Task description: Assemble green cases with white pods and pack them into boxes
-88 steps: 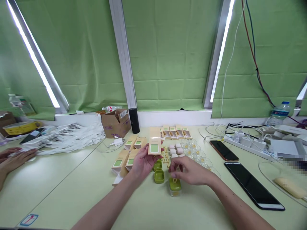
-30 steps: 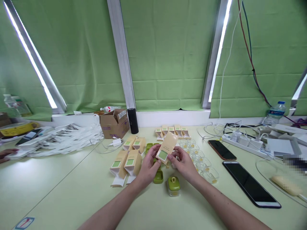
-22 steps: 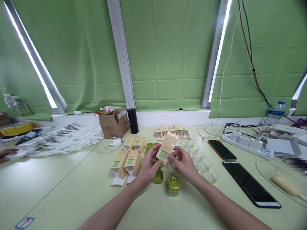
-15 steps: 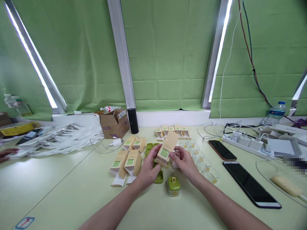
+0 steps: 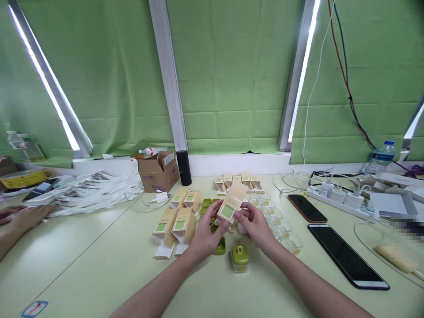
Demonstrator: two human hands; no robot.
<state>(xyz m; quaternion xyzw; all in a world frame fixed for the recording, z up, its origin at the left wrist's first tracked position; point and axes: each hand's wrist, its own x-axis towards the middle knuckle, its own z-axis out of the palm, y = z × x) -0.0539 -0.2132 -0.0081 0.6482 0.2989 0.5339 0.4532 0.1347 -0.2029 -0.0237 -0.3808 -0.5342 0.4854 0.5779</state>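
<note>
Between my hands is a small tan cardboard box point(image 5: 232, 202) with a green square on its face, held tilted above the table. My left hand point(image 5: 209, 230) grips its left side, and my right hand point(image 5: 254, 223) grips the lower right. In front of them stands a small clear container with a green lid point(image 5: 240, 257). Several green lids point(image 5: 219, 246) lie partly hidden behind my left hand. Clear containers point(image 5: 281, 226) stand in rows beyond my right hand. Several tan boxes point(image 5: 184, 224) with their end flaps out lie left of my left hand.
More tan boxes point(image 5: 245, 180) stand at the back. Two phones point(image 5: 347, 256) and a power strip point(image 5: 338, 201) with cables lie to the right. At the left, a co-worker's hands point(image 5: 28, 218) rest by a white pile point(image 5: 99, 190). A brown carton point(image 5: 159, 172) stands near a black cylinder point(image 5: 183, 168).
The box in my hands tilts slightly differently, and my left thumb has moved up toward its lower edge. At the left, a co-worker's second hand has come into view by the white pile.
</note>
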